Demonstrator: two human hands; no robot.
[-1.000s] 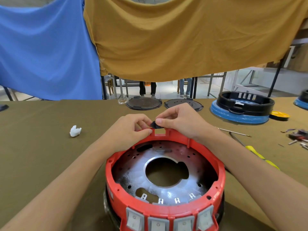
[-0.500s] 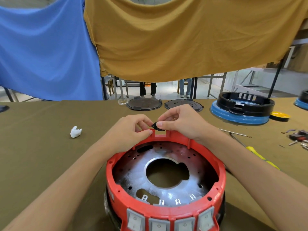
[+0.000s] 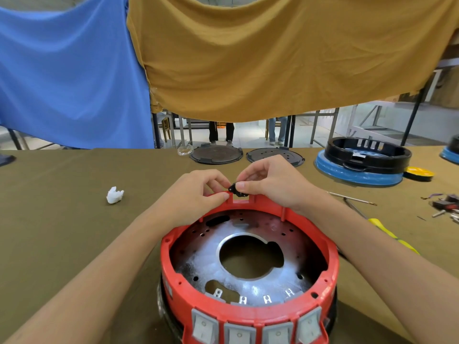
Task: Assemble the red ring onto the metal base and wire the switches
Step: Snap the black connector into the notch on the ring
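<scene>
— Where's the red ring?

— Seated over the metal base on the bench, switches at 6 o'clock.

— And your grips?

— Your right hand pinches a small black part above the 12 o'clock notch; your left hand pinches the rim beside it.

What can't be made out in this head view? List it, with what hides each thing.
- Small black plastic part: shape and type unclear; the right hand and left hand cover most of it.
- Grey rocker switches on the red plastic ring: lower halves cut off by the bottom edge.
- Yellow-handled screwdriver: partly hidden behind the right forearm.
- Small metal parts at right: too small, cut by the edge.
</scene>
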